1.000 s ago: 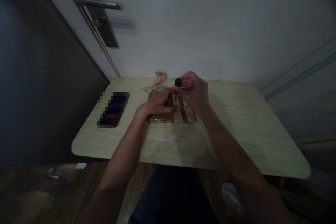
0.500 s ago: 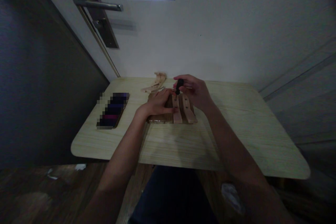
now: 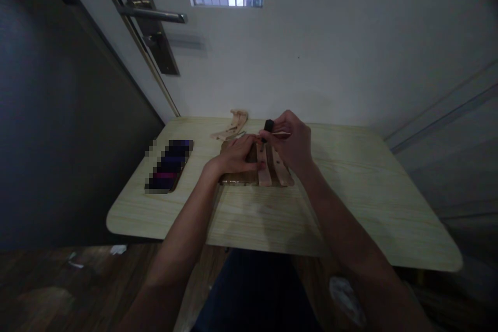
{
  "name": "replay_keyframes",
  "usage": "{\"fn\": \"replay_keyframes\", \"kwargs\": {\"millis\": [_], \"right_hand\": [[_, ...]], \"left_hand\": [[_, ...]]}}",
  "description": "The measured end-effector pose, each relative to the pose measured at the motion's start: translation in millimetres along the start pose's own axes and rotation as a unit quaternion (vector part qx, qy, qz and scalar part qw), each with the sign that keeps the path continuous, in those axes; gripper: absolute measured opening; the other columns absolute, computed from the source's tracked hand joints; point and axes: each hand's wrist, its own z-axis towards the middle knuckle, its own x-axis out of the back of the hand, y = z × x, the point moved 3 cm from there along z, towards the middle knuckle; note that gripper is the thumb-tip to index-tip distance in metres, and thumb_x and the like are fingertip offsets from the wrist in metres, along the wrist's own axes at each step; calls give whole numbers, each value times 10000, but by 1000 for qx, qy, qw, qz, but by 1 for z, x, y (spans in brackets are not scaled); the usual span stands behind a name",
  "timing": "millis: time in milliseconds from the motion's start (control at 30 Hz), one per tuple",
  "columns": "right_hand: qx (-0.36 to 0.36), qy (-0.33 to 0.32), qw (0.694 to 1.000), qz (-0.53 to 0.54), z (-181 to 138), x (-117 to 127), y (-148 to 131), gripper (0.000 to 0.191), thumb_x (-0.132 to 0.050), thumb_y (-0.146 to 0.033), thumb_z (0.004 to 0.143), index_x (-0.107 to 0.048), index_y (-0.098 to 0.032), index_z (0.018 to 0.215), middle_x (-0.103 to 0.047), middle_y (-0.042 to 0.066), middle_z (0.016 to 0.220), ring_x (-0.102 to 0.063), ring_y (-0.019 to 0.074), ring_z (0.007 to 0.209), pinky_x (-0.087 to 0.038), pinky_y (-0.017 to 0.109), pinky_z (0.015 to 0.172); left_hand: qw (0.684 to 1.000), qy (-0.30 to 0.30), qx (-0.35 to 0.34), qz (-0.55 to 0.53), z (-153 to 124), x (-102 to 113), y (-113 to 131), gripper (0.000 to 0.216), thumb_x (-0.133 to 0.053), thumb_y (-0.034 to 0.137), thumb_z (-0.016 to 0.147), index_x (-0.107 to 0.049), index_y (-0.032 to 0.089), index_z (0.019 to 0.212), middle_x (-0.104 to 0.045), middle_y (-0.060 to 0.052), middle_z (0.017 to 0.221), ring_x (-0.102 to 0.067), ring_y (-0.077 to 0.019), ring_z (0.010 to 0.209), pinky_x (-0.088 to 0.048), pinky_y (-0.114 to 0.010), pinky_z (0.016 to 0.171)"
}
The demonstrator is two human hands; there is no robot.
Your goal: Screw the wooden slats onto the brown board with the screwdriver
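The table [image 3: 350,207] carries a wooden board [image 3: 237,179] near its middle. The wall is close behind at 12 o'clock, a phone [image 3: 169,171] lies at 9 o'clock, curved wood pieces [image 3: 233,125] at 11 o'clock, and the widest run of tabletop reaches toward the rounded edge at 3 o'clock. The left hand [image 3: 235,154] stays flat, palm down, on the board beside its two pale slats [image 3: 265,172]. The right hand [image 3: 293,142], dipped and tilted half a second ago, has lifted again, its fingers closed around a black-handled screwdriver [image 3: 268,125] that now stands upright over the slats' far end.
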Motion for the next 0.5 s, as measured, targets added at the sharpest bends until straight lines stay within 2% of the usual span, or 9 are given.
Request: {"fn": "replay_keyframes", "kwargs": {"millis": [133, 267, 367, 500], "right_hand": [[29, -67, 997, 16, 0, 1, -2, 415, -743, -506, 720, -580, -246, 1000, -695, -3, 861, -700, 136, 760, -606, 226, 612], [59, -134, 989, 21, -1, 5, -4, 283, -633, -445, 851, -662, -244, 1047, -699, 33, 1072, -691, 156, 955, -622, 283, 758], [64, -177, 981, 40, -2, 4, -4, 298, -619, -408, 870, -661, -254, 1122, -694, 38, 1142, -691, 165, 998, -610, 335, 851], [45, -195, 977, 68, -2, 0, -1, 366, -657, -396, 842, -623, -240, 1171, -709, 51, 1119, -702, 182, 992, -604, 352, 859]], "left_hand": [[1000, 7, -7, 4, 0, -1, 0, 681, -598, 631, 771, -431, 207, 1276, -513, -135, 1308, -482, -340, 1222, -375, -517, 1045], [1000, 12, 6, 7, 1, -2, 2, 651, -532, 677, 811, -446, 203, 1248, -522, -138, 1285, -479, -341, 1217, -366, -531, 1045], [1000, 6, 11, 14, 0, -1, 6, 740, -532, 736, 774, -430, 190, 1262, -510, -155, 1302, -464, -358, 1234, -356, -546, 1054], [1000, 2, 13, 17, 0, 1, 10, 828, -542, 766, 737, -397, 180, 1305, -488, -159, 1341, -455, -367, 1258, -344, -543, 1073]]}}
